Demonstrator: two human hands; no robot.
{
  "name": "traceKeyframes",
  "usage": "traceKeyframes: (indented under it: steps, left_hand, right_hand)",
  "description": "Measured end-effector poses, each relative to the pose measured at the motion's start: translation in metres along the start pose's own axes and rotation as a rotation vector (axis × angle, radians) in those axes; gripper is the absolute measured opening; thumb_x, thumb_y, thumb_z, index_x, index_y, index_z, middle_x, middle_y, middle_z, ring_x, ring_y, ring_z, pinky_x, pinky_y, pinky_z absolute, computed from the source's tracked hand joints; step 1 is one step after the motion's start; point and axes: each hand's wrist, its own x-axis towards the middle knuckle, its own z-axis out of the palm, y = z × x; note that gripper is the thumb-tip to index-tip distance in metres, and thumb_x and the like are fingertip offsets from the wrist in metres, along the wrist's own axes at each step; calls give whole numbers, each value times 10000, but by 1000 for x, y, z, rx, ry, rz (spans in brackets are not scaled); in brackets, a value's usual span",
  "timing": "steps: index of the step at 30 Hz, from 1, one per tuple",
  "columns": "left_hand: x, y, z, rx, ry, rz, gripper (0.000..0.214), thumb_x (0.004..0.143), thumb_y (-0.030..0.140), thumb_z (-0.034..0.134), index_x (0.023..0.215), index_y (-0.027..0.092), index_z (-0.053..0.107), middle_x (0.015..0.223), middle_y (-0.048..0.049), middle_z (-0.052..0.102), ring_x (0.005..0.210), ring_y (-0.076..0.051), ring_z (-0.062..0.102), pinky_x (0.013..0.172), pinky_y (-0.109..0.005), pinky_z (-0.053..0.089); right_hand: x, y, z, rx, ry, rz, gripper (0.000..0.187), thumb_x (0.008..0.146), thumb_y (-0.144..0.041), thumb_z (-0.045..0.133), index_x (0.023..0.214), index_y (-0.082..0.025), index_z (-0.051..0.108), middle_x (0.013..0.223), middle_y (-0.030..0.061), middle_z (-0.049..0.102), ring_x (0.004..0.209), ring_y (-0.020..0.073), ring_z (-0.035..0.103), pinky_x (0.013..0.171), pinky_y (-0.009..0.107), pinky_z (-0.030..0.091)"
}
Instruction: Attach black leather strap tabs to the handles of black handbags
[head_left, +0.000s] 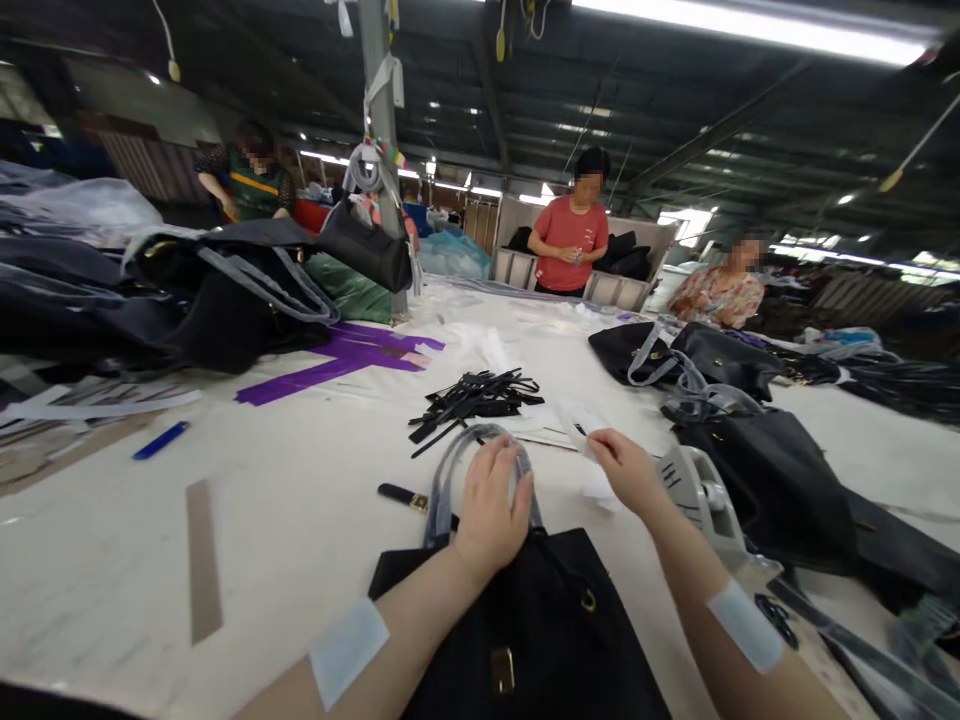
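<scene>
A black handbag (525, 620) with gold fittings lies on the white table (285, 520) right in front of me. Its handles (450, 470) are wrapped in grey plastic. My left hand (491, 510) is closed around those handles at the top of the bag. My right hand (626, 470) pinches a small white slip of paper or plastic (577, 425) just to the right of the handles. A white patch is stuck on each of my forearms.
A pile of black straps (472, 397) lies beyond the bag, purple tape strips (345, 362) further left. More black bags are heaped at left (225, 290) and right (757, 470). A tagging tool (701, 495) rests by my right wrist. Three people work at the far side.
</scene>
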Motion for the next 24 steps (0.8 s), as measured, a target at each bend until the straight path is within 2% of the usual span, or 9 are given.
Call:
traceKeyframes:
  steps: [2, 3, 5, 8, 11, 15, 18, 21, 24]
  left_hand:
    - [-4, 20, -13, 85, -21, 210, 441, 885, 336, 497, 1303, 195, 485, 1432, -149, 412, 1349, -298, 343, 1111, -496, 266]
    - [-7, 29, -18, 98, -84, 304, 470, 872, 344, 527, 1320, 211, 475, 1441, -141, 409, 1350, -305, 344, 1110, -495, 264]
    - [-12, 43, -24, 92, -270, 359, 466, 872, 350, 541, 1317, 228, 478, 1337, -130, 529, 1241, -289, 481, 1045, -447, 359]
    - [-14, 52, -29, 66, -500, 141, 329, 899, 371, 503, 1181, 217, 573, 975, -79, 691, 879, -228, 641, 798, -334, 478]
    - [-8, 49, -36, -137, -529, -107, 245, 892, 402, 510, 866, 202, 649, 726, -11, 655, 668, -157, 588, 631, -251, 428]
    - [2, 39, -43, -603, -443, -416, 290, 810, 443, 624, 769, 156, 624, 644, 25, 571, 591, -97, 498, 560, -200, 371]
    - [5, 34, -42, -851, -415, -576, 344, 692, 439, 748, 808, 136, 633, 714, 14, 597, 634, -97, 514, 602, -203, 394]
    - [5, 32, -42, -967, -437, -638, 368, 646, 438, 785, 792, 129, 648, 749, -2, 617, 662, -105, 528, 637, -219, 404]
    - [5, 34, -44, -925, -479, -644, 364, 663, 461, 768, 723, 124, 642, 662, 16, 574, 601, -84, 474, 585, -208, 354]
  right_hand:
    - [-33, -13, -9, 168, -110, -177, 243, 982, -327, 366, 969, -196, 571, 871, 20, 653, 804, 165, 620, 746, 264, 461]
    - [-50, -19, -11, 240, -150, -263, 241, 979, -338, 372, 936, -202, 566, 824, 12, 645, 747, 161, 613, 708, 262, 461]
    - [-77, -32, -15, 348, -188, -384, 229, 965, -338, 406, 890, -203, 575, 797, 21, 643, 715, 168, 600, 674, 270, 455]
    - [-97, -39, -16, 481, -124, -330, 206, 937, -362, 476, 906, -207, 608, 798, 31, 662, 721, 175, 611, 662, 269, 459]
    - [-97, -38, -11, 494, -50, -123, 283, 922, -442, 475, 870, -202, 616, 662, 9, 636, 583, 160, 580, 549, 254, 422]
    - [-100, -45, 13, 201, -316, -100, 370, 833, -493, 576, 616, -194, 602, 542, 11, 583, 498, 146, 505, 477, 259, 313]
    - [-105, -53, 32, 146, -505, -152, 292, 740, -429, 688, 602, -183, 613, 544, 13, 575, 491, 132, 457, 472, 257, 261]
    - [-101, -48, 37, 610, -681, -25, 352, 810, -496, 601, 660, -177, 610, 505, -5, 515, 451, 113, 402, 441, 239, 249]
    - [-91, -31, 26, 1273, -664, 219, 418, 885, -560, 464, 702, -199, 571, 466, -43, 405, 361, 88, 259, 367, 228, 184]
